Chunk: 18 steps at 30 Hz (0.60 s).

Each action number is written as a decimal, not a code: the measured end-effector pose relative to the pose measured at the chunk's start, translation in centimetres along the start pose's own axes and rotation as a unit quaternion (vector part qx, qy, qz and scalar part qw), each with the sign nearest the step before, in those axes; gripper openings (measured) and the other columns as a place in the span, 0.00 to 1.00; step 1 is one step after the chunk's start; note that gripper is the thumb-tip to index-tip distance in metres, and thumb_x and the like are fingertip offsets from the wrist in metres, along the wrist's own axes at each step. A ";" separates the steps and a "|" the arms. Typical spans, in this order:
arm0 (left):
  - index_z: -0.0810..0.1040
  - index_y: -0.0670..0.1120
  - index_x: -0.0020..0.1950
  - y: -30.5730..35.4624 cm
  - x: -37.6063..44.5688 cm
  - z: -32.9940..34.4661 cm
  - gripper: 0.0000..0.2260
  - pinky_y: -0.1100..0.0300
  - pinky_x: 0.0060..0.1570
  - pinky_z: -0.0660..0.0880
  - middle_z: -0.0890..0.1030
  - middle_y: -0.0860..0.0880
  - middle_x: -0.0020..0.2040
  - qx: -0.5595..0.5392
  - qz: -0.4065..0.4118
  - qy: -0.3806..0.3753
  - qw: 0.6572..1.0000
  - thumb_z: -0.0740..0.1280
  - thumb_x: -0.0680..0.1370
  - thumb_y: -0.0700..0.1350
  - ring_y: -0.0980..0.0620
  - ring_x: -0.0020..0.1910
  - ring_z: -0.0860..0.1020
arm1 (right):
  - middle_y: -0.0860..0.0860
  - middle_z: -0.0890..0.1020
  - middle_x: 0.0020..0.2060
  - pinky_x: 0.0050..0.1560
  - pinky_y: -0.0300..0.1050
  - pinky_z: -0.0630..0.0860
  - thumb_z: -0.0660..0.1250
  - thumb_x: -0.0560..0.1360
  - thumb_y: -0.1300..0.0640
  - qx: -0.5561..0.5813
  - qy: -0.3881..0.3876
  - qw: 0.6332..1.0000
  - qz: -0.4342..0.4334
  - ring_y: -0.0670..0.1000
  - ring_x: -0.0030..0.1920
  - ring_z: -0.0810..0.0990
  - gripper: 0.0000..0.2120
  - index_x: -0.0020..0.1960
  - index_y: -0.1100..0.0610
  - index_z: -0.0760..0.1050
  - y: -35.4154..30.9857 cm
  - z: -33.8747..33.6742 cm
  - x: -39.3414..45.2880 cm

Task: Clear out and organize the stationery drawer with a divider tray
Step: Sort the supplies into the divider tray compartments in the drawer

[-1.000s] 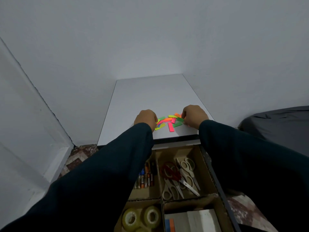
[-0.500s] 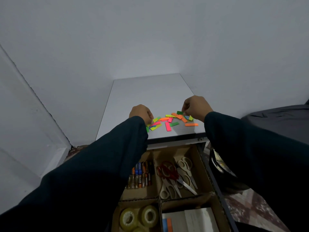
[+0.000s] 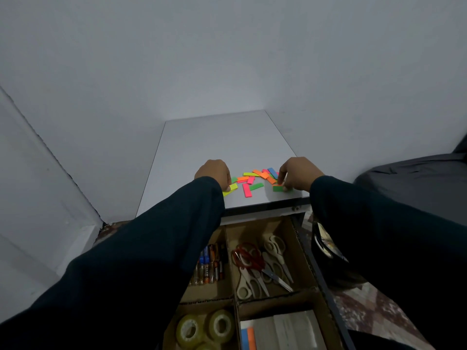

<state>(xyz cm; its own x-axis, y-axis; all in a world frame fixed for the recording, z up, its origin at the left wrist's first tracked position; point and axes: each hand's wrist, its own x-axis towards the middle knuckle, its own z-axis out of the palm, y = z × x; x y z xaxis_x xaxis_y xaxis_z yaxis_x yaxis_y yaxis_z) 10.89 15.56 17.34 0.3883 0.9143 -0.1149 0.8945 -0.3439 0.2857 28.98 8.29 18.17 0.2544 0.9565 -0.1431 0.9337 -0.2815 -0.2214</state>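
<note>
head view | left hand (image 3: 214, 173) curled, fingertips on a yellow tab (image 3: 233, 187), right hand (image 3: 297, 174) pinching down on a green tab (image 3: 278, 188) | sticky tabs (image 3: 255, 179) scattered on the table (image 3: 219, 140), divider tray (image 3: 262, 294) in the open drawer below | looks like gathering the tabs; next: herd them into one stack for a free compartment

Brown matt cardboard divider tray (image 3: 231, 263)

Paper strips (image 3: 255, 179) on desk (image 3: 219, 140), behind drawer tray (image 3: 298, 238).
</note>
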 end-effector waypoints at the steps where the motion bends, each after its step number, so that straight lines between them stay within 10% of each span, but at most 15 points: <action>1: 0.81 0.42 0.57 0.0 -0.1 0.1 0.12 0.58 0.53 0.74 0.80 0.45 0.56 0.007 0.002 0.003 1.000 0.70 0.74 0.41 0.47 0.56 0.77 | 0.57 0.79 0.58 0.58 0.43 0.73 0.66 0.76 0.61 0.000 0.006 1.000 0.008 0.55 0.58 0.77 0.12 0.58 0.62 0.79 -0.1 0.3 0.1; 18: 0.80 0.47 0.50 -0.9 -2.1 -1.0 0.07 0.56 0.50 0.75 0.82 0.50 0.48 -0.002 0.065 0.045 0.997 0.71 0.73 0.40 0.52 0.48 0.78 | 0.59 0.81 0.50 0.55 0.46 0.75 0.63 0.76 0.65 0.015 0.091 0.995 -0.028 0.57 0.52 0.79 0.08 0.52 0.64 0.78 -0.2 0.8 -0.7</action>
<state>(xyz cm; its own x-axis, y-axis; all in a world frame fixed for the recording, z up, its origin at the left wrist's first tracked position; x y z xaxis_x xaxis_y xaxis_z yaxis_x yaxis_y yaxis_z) 9.03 14.16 18.31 0.4792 0.8777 0.0084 0.8373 -0.4600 0.2956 28.43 7.64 17.57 0.2463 0.9681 0.0469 0.9402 -0.2269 -0.2540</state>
